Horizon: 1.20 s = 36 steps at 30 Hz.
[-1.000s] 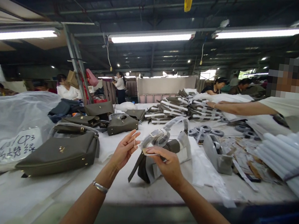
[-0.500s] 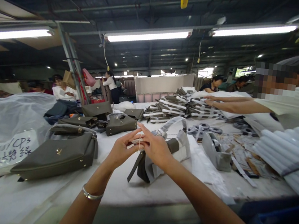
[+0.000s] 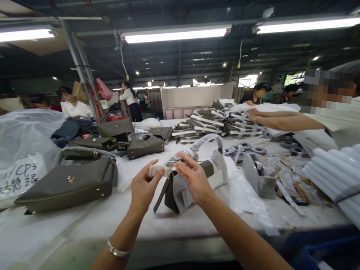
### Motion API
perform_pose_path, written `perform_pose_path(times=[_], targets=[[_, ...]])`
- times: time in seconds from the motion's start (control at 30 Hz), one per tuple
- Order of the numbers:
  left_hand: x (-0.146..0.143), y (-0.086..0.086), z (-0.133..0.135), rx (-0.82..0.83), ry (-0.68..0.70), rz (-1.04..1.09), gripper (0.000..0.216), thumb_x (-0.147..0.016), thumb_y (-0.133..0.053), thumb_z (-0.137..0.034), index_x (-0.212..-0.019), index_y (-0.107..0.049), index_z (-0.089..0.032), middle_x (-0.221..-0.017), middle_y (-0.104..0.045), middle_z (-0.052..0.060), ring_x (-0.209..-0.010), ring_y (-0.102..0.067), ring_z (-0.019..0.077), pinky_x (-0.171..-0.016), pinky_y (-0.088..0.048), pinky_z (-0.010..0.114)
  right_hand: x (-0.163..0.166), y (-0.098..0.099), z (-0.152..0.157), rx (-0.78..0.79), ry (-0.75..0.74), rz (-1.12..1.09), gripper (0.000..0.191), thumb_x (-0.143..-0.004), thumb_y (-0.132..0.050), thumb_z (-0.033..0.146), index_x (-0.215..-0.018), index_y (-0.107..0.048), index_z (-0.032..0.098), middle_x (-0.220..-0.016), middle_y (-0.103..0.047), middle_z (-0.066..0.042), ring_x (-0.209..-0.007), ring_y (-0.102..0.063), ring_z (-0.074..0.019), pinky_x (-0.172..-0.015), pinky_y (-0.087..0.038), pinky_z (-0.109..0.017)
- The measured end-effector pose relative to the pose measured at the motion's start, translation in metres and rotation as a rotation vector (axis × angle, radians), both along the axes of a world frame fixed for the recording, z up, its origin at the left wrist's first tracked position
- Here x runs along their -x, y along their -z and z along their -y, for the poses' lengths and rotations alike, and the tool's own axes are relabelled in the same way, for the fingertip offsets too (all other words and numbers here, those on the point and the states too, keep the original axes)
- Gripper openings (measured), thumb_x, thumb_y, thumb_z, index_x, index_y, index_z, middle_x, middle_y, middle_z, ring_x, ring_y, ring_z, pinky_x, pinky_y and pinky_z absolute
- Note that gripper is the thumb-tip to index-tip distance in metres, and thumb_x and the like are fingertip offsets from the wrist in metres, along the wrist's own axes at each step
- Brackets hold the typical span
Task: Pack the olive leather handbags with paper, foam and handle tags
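A small olive-grey handbag (image 3: 176,193) stands on the white table (image 3: 188,228) in front of me, its handle (image 3: 203,142) wrapped in clear film. My left hand (image 3: 142,187) is closed, pinching a small white paper tag (image 3: 157,170) at the bag's top. My right hand (image 3: 192,178) is closed too, its fingertips pinching the other end of the tag, next to the wrapped metal fitting of the handle (image 3: 184,156). A silver bracelet (image 3: 116,250) sits on my left wrist.
A larger olive bag (image 3: 69,182) lies to the left, beside a plastic sack with a handwritten label (image 3: 13,178). More bags (image 3: 144,144) and stacked wrapped pieces (image 3: 214,126) lie further back. A tape dispenser (image 3: 257,175) and white rolls (image 3: 348,177) are on the right. A co-worker's arm (image 3: 283,119) reaches over the table.
My hands came together at the bag's top and then drew slightly apart and lower. The white tag now shows between both pinches.
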<state>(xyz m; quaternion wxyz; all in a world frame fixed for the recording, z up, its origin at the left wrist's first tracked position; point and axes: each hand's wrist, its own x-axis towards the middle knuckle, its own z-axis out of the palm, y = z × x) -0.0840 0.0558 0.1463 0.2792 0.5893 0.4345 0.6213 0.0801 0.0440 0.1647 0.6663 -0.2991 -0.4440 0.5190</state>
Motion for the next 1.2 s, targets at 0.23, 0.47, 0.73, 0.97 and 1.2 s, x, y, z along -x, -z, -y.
perform_pose_path(times=[0.23, 0.47, 0.73, 0.97, 1.2], targets=[[0.006, 0.04, 0.003, -0.021, -0.166, 0.24, 0.037, -0.074, -0.077, -0.043, -0.1, -0.071, -0.017, -0.092, -0.071, 0.003, -0.087, -0.065, 0.0172, -0.086, -0.05, 0.029, -0.018, 0.032, -0.006, -0.41, 0.236, 0.863, 0.036, -0.084, -0.068, 0.027, -0.12, -0.068, 0.024, -0.129, -0.066, -0.008, -0.125, -0.055, -0.0249, -0.112, -0.039, -0.045], [0.01, 0.076, 0.034, 0.059, -0.297, 0.265, 0.035, -0.08, -0.071, -0.048, -0.097, -0.069, -0.017, -0.087, -0.071, 0.005, -0.081, -0.066, 0.0197, -0.077, -0.055, 0.035, -0.019, 0.062, -0.024, -0.455, 0.27, 1.06, 0.054, -0.084, -0.063, 0.011, -0.137, -0.057, 0.021, -0.14, -0.057, -0.011, -0.132, -0.05, -0.023, -0.115, -0.038, -0.042], [-0.013, 0.08, 0.05, -0.167, 0.173, -0.48, 0.021, -0.09, -0.059, -0.035, -0.104, -0.074, -0.033, -0.106, -0.075, 0.005, -0.099, -0.069, 0.0255, -0.093, -0.054, 0.039, -0.032, 0.066, -0.014, -0.517, 0.263, 1.011, 0.052, -0.087, -0.052, 0.005, -0.136, -0.056, 0.018, -0.138, -0.059, -0.011, -0.131, -0.053, -0.0205, -0.114, -0.04, -0.039], [0.012, 0.094, 0.001, 0.073, 0.054, -0.007, 0.058, -0.09, -0.056, -0.047, -0.144, -0.041, -0.03, -0.145, -0.052, 0.009, -0.13, -0.052, 0.0276, -0.103, -0.048, 0.042, -0.067, 0.11, 0.046, -0.338, 0.498, 0.874, 0.03, -0.096, -0.049, 0.019, -0.117, -0.07, 0.024, -0.114, -0.072, -0.008, -0.109, -0.067, -0.021, -0.099, -0.053, -0.035], [-0.037, 0.119, -0.035, 0.479, 0.195, 0.024, 0.05, -0.06, -0.083, -0.05, -0.096, -0.07, -0.018, -0.086, -0.075, 0.008, -0.084, -0.071, 0.0329, -0.076, -0.058, 0.042, -0.074, 0.173, 0.067, -0.206, 0.37, 0.888, 0.036, -0.089, -0.045, 0.015, -0.114, -0.069, 0.024, -0.105, -0.074, -0.007, -0.067, -0.07, -0.0144, -0.068, -0.058, -0.024]])
